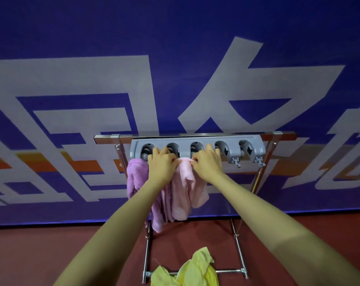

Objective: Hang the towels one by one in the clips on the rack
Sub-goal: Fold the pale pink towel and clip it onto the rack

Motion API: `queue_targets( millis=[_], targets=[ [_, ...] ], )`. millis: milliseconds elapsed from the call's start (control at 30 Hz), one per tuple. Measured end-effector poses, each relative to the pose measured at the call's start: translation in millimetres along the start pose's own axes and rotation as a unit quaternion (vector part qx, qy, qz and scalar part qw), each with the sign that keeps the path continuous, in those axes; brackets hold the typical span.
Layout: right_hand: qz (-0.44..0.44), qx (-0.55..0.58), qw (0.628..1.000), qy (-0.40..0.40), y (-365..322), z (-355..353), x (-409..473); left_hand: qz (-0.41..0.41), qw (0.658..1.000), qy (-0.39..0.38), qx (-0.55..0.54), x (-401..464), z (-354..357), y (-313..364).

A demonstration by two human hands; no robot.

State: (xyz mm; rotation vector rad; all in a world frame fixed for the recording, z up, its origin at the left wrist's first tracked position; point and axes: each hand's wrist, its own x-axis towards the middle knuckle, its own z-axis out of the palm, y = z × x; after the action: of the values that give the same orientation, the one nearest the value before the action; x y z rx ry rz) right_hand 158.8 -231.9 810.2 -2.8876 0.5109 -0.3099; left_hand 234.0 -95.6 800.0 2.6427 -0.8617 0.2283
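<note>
Two hands at the grey clip strip (197,141) on the metal rack (104,139). Left hand (162,164) and right hand (208,162) both pinch the top edge of a pale pink towel (185,193), just under the middle clips. Lilac towel (134,174) hangs from the leftmost clip. Yellow towels (197,267) lie over the rack's bottom bar.

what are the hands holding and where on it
Both hands, left and right, pinch the light pink towel along its bunched top edge, under the clips.
</note>
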Motion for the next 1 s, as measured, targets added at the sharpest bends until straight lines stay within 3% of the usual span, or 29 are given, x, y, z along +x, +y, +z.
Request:
queue_targets(
  millis=[433, 533, 633, 700, 767, 1000],
  targets=[
    [-0.037, -0.022, 0.999, -0.007, 3, 5, -14, 0.009, 0.992, -0.070, 0.106, -10, -8, 14],
    [-0.050, 0.030, 0.998, -0.019, 5, 1, -19, 0.015, 0.994, -0.033, 0.105, -24, -13, 13],
    [-0.049, 0.136, 0.989, -0.004, 8, -8, -33, 0.006, 0.999, 0.013, 0.030, -41, -18, 7],
    [-0.044, 0.185, 0.981, 0.024, 9, -16, -50, -0.007, 0.996, 0.026, -0.087, -52, -22, 5],
    [-0.041, 0.228, 0.971, 0.063, 9, -21, -69, -0.043, 0.980, 0.030, -0.191, -68, -27, 7],
    [0.015, 0.350, 0.930, 0.115, 3, -21, -129, -0.133, 0.924, 0.025, -0.357, -136, -22, 26]
  ],
)
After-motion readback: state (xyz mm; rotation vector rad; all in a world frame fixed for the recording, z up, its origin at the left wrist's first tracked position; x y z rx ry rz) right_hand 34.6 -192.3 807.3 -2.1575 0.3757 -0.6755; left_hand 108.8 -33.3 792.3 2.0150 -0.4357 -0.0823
